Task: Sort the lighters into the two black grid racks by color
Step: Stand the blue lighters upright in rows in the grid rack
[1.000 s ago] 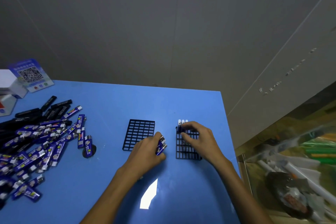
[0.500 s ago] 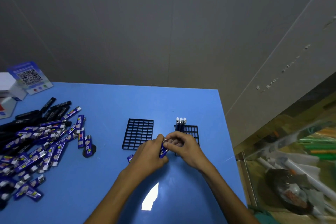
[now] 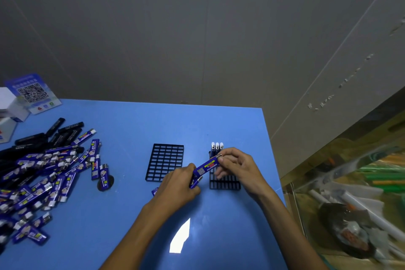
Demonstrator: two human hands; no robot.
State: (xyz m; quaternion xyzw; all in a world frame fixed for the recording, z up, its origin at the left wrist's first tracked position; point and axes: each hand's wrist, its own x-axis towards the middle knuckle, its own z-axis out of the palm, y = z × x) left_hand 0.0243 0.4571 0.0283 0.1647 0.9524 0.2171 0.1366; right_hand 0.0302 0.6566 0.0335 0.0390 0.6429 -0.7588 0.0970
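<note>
Since half a second ago my right hand (image 3: 237, 169) has drawn one blue lighter (image 3: 207, 165) out of the bunch gripped in my left hand (image 3: 178, 184); it now pinches the metal end, angled above the right rack (image 3: 224, 183), so I judge a fourth slot gets filled next. Beyond it, three blue lighters (image 3: 217, 147) stand upright in that rack's far row. The left rack (image 3: 165, 162) holds nothing. Farther left lies the mixed pile (image 3: 43, 166); its label print is too small to read. A card (image 3: 32, 93) shows a QR code.
</note>
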